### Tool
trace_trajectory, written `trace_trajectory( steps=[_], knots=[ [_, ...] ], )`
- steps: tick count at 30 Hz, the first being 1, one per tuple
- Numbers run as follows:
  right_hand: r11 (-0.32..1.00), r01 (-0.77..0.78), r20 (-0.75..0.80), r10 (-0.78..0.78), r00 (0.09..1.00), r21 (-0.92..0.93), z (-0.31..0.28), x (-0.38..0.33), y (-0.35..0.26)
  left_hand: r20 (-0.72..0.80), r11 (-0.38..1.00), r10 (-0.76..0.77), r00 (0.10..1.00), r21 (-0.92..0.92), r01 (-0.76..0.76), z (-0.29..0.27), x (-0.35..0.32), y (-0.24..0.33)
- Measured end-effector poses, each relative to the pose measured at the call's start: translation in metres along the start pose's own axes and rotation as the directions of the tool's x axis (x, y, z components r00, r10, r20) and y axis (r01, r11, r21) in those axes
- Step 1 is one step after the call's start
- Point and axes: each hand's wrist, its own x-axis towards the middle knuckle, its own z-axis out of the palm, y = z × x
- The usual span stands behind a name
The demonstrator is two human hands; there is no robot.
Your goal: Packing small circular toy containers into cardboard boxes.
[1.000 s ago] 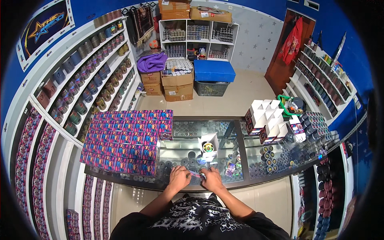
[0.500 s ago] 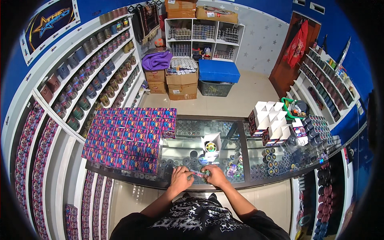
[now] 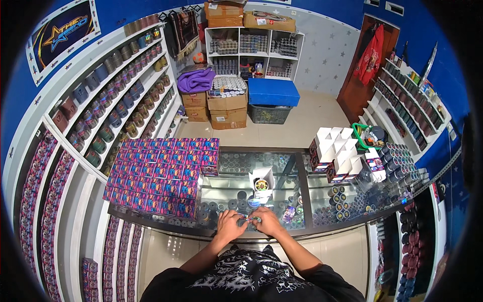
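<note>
My left hand [image 3: 230, 225] and my right hand [image 3: 266, 222] meet at the near edge of the glass counter [image 3: 234, 194], fingers bent inward. Between their fingertips is a small, colourful strip-like piece [image 3: 246, 218], mostly covered, so its exact kind cannot be made out. Just beyond the hands stands an open white box [image 3: 268, 176]. A round item with a yellow and black label [image 3: 261, 185] sits in it. A small blue-and-white round piece [image 3: 254, 203] lies in front of the box. To the right of my right hand is a shiny purple packet [image 3: 289, 214].
Stacked purple-and-pink patterned boxes [image 3: 156, 173] cover the counter's left part. On the right stand open white-flapped boxes [image 3: 338, 151], a green basket [image 3: 359, 133] and piled spools [image 3: 397, 161]. Behind are cartons [image 3: 228, 118], a blue lid [image 3: 274, 92] over a crate, and shelves of spools [image 3: 110, 103].
My hands have drawn closer together, the right moving slightly left. The strip between them is now more hidden by the fingers. The view has shifted slightly.
</note>
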Motion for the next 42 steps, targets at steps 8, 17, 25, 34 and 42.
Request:
trace_trajectory(
  steps=[8, 17, 25, 34, 42],
  knots=[
    [0.999, -0.033, 0.125, 0.036, 0.991, -0.025, -0.005, 0.004, -0.008, 0.002, 0.998, 0.030, 1.000, -0.048, -0.030, -0.002, -0.004, -0.001],
    [0.999, -0.010, 0.048, 0.011, 0.999, -0.039, 0.006, 0.004, 0.003, 0.031, 0.997, 0.051, 0.998, -0.053, -0.050, -0.001, -0.006, -0.001],
    [0.999, -0.030, -0.001, 0.030, 1.000, 0.022, 0.004, -0.001, 0.001, 0.071, 0.997, 0.051, 0.996, -0.063, -0.047, -0.004, -0.003, -0.005],
    [0.975, -0.192, 0.101, 0.181, 0.978, 0.112, -0.007, 0.007, 0.003, 0.081, 0.995, 0.061, 0.995, -0.081, -0.054, -0.004, -0.001, -0.011],
    [0.996, -0.071, 0.029, 0.069, 0.997, 0.055, -0.005, 0.005, -0.008, 0.078, 0.991, 0.078, 0.994, -0.118, -0.068, -0.005, 0.000, -0.015]
  ],
)
